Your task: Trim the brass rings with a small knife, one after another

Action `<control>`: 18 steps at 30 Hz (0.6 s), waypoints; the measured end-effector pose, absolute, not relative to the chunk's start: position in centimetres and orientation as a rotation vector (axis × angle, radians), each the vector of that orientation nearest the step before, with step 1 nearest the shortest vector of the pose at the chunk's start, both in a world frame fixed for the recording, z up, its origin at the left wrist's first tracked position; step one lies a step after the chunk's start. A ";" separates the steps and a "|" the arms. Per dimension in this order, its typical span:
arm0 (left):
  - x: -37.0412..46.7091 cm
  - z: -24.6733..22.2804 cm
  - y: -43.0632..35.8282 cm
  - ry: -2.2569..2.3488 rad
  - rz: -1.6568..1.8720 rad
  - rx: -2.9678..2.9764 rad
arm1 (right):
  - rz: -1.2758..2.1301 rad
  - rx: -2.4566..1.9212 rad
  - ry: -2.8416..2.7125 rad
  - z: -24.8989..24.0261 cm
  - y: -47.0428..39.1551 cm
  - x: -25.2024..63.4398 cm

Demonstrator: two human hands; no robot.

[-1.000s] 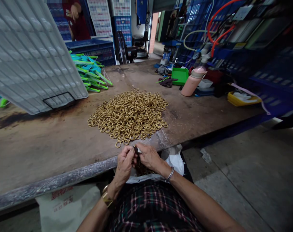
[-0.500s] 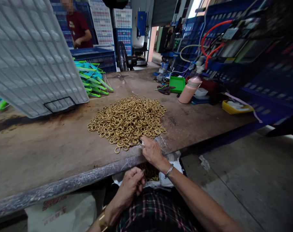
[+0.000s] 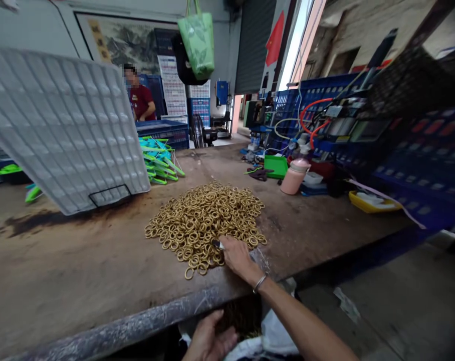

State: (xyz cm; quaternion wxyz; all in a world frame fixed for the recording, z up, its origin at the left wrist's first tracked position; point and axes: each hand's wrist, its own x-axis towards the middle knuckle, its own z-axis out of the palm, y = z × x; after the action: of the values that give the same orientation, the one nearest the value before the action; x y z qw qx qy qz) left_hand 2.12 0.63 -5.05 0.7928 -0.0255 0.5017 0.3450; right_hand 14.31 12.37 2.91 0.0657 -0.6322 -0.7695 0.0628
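Note:
A heap of brass-coloured rings (image 3: 208, 215) lies near the table's front edge. My right hand (image 3: 238, 255) is at the heap's front right, its fingers closed on a small black-and-white object (image 3: 217, 244) that touches the rings. Below the table edge, my left hand (image 3: 212, 338) has its fingers apart and holds nothing visible. It is over the near side of a white sack (image 3: 278, 333) with more rings inside, partly in shadow.
A ribbed white plastic panel (image 3: 73, 135) leans at the left beside green and blue hangers (image 3: 160, 158). At the right are a pink bottle (image 3: 295, 176), a green tray (image 3: 275, 166) and a yellow tray (image 3: 372, 202). A person (image 3: 141, 100) stands behind.
The view has tilted up. My right hand has moved a little further onto the rings. My left hand has opened from a pinch and sits lower in view.

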 end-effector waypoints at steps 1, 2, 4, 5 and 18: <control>2.0 -5.1 0.4 1.066 0.767 -0.041 | 0.205 -1.890 -2.310 2.8 12.4 14.4; 2.0 -5.0 0.2 1.050 0.792 -0.029 | 0.221 -1.849 -2.296 2.7 12.5 14.5; 1.8 -4.6 -0.2 1.046 0.824 0.006 | 0.246 -1.735 -2.234 2.4 12.5 14.9; 1.8 -4.2 -0.4 1.066 0.830 0.026 | 0.259 -1.679 -2.187 2.3 12.4 15.1; 0.9 2.4 -0.1 1.208 0.898 0.754 | 0.875 -1.295 -1.748 2.2 7.8 16.4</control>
State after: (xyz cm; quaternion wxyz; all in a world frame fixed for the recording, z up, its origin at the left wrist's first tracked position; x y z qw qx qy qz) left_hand 0.94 -0.08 2.38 0.6662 0.3339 0.5352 0.3978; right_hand 16.37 7.79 2.17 0.3882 -0.5089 -0.6871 0.3438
